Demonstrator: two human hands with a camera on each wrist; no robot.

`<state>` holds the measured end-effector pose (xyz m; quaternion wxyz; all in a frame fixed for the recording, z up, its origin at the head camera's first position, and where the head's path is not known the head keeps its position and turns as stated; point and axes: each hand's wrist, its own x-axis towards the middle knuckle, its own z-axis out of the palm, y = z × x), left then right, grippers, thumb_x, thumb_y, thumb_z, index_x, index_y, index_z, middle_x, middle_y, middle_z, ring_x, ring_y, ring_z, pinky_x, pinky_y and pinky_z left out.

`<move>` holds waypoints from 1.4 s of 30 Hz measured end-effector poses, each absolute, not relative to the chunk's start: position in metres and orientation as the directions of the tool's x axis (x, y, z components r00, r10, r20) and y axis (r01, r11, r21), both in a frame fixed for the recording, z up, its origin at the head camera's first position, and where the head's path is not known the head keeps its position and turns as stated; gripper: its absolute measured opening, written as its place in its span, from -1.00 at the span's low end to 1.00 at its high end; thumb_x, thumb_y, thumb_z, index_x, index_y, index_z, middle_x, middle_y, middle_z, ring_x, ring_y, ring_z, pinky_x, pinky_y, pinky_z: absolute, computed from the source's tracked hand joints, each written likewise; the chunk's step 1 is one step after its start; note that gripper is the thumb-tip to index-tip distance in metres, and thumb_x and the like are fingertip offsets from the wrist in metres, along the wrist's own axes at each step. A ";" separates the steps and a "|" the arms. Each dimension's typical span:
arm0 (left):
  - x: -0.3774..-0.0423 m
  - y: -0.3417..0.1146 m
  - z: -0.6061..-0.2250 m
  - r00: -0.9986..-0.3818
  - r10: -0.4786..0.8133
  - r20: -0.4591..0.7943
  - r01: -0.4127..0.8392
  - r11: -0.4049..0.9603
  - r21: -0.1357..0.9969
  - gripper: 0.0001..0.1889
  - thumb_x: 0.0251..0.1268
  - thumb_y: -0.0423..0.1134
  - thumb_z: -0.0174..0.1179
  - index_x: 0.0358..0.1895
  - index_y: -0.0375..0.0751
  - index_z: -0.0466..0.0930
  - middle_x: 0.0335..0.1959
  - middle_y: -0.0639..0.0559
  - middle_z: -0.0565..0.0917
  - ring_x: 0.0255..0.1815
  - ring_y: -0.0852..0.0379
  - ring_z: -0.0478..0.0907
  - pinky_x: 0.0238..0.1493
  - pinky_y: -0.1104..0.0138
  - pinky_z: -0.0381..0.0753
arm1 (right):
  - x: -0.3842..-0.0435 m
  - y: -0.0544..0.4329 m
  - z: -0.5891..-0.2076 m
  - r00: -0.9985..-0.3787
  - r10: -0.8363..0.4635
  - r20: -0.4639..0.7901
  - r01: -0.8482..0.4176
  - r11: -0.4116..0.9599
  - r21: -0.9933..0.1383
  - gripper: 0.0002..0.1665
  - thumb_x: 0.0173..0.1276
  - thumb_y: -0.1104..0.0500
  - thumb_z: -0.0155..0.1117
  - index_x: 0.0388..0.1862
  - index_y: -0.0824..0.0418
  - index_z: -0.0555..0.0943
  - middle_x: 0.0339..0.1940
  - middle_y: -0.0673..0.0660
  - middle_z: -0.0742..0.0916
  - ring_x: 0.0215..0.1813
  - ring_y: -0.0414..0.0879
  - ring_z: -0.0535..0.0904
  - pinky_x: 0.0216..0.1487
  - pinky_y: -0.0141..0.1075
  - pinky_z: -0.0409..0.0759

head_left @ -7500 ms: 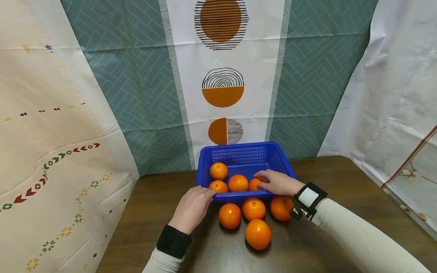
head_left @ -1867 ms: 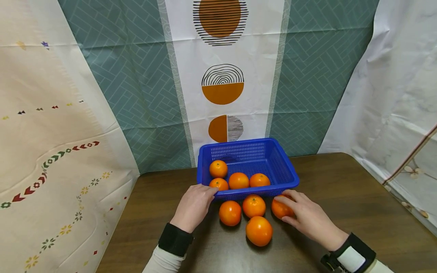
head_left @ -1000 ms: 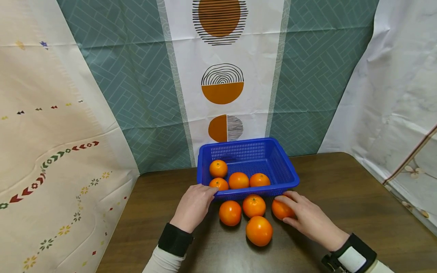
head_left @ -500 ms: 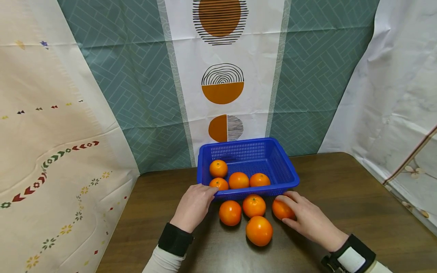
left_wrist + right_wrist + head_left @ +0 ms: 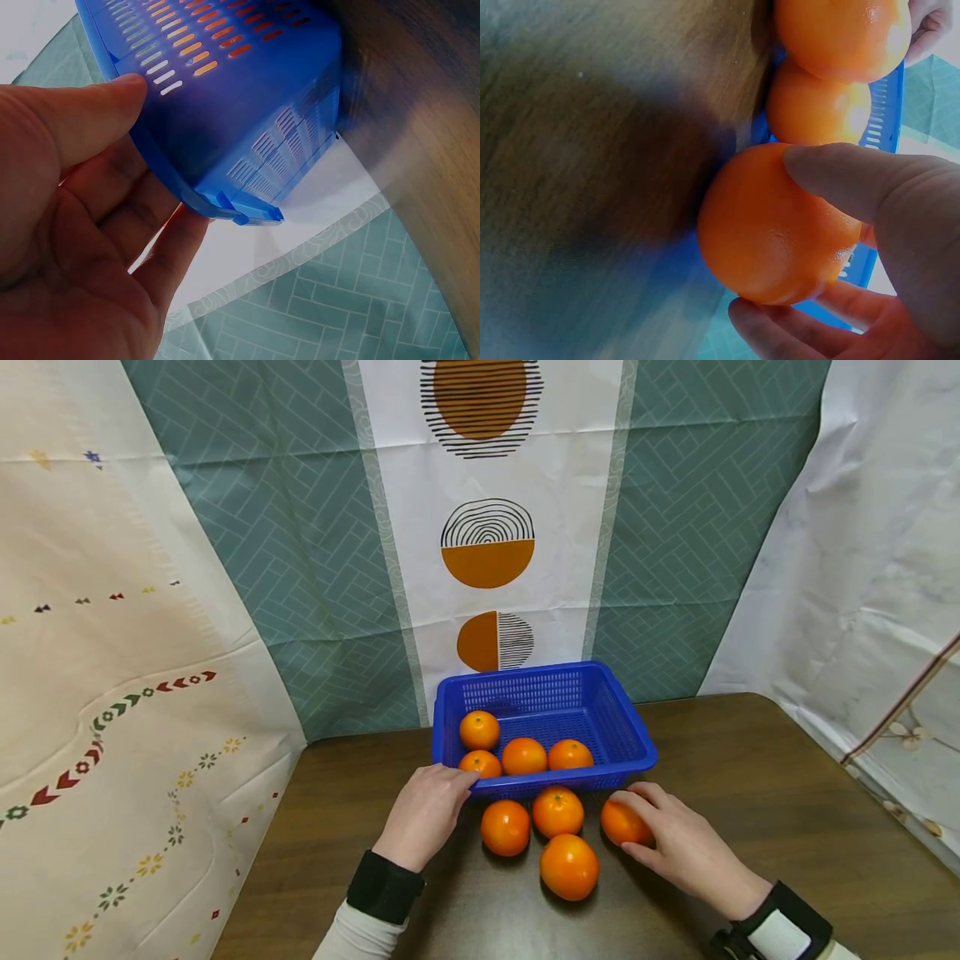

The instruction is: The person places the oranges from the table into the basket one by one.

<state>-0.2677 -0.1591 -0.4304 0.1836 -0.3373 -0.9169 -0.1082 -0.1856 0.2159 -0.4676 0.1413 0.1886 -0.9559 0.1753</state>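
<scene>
My left hand [image 5: 426, 817] pinches the near left corner of a blue plastic basket [image 5: 600, 777]. In the left wrist view the thumb presses the outside of the slotted basket wall [image 5: 247, 97], with the fingers [image 5: 176, 247] at its rim. Several oranges [image 5: 524, 757] sit in the basket, along its near and left sides. On the table in front, my right hand [image 5: 686, 852] holds an orange [image 5: 625, 823] from its right side. The right wrist view has the thumb on one side of this orange [image 5: 772, 232] and fingertips on the other.
Three more oranges stand on the brown wooden table [image 5: 337, 835] between my hands: one at the left [image 5: 505, 828], one close to the basket [image 5: 558, 812], one nearest me [image 5: 569, 867]. Patterned cloth [image 5: 322, 568] hangs behind and on both sides.
My right hand has left the orange inside the basket and come out to the one on the table. Lately that orange has shifted slightly right with it. The left hand stays at the basket corner.
</scene>
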 end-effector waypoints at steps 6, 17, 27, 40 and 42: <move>-0.268 -0.159 -0.430 -0.706 0.578 0.410 0.659 0.748 0.081 -0.78 0.44 -0.34 0.50 0.07 -0.10 0.81 -0.13 0.04 0.87 -0.08 0.00 0.75 0.28 0.00 0.71 | -0.180 0.216 -0.461 -0.897 -0.300 0.324 -0.395 0.873 -0.287 -0.28 0.26 0.05 0.79 0.36 -0.01 0.67 0.26 0.17 0.68 0.09 0.08 0.70 0.07 0.13 0.80; -0.268 -0.160 -0.432 -0.706 0.569 0.421 0.655 0.751 0.083 -0.74 0.40 -0.34 0.53 0.09 -0.11 0.81 -0.08 0.01 0.88 -0.05 -0.02 0.77 0.28 0.00 0.71 | -0.169 0.215 -0.447 -0.880 -0.313 0.356 -0.416 0.871 -0.261 -0.26 0.23 0.06 0.81 0.36 -0.04 0.67 0.26 0.16 0.68 0.09 0.08 0.70 0.06 0.12 0.81; -0.267 -0.159 -0.431 -0.716 0.565 0.410 0.649 0.755 0.095 -0.73 0.42 -0.34 0.52 0.12 -0.12 0.82 -0.05 0.01 0.88 -0.01 -0.02 0.77 0.31 -0.01 0.70 | -0.165 0.218 -0.428 -0.816 -0.340 0.467 -0.473 0.858 -0.202 -0.21 0.16 0.08 0.84 0.36 0.01 0.68 0.25 0.17 0.68 0.09 0.12 0.73 0.02 0.13 0.81; -0.268 -0.159 -0.432 -0.711 0.566 0.417 0.655 0.748 0.102 -0.70 0.41 -0.34 0.53 0.15 -0.14 0.82 -0.05 0.00 0.88 0.00 -0.04 0.78 0.32 -0.01 0.69 | -0.168 0.228 -0.408 -0.764 -0.363 0.534 -0.512 0.844 -0.158 -0.12 0.08 0.13 0.86 0.39 0.01 0.65 0.27 0.15 0.66 0.07 0.11 0.74 -0.05 0.12 0.81; -0.269 -0.159 -0.433 -0.706 0.568 0.422 0.660 0.745 0.101 -0.70 0.40 -0.34 0.53 0.15 -0.14 0.82 -0.05 -0.01 0.88 -0.01 -0.05 0.78 0.32 -0.02 0.69 | -0.169 0.230 -0.405 -0.755 -0.367 0.543 -0.519 0.841 -0.155 -0.18 0.17 0.03 0.84 0.39 0.00 0.65 0.28 0.15 0.66 0.07 0.11 0.73 -0.06 0.12 0.80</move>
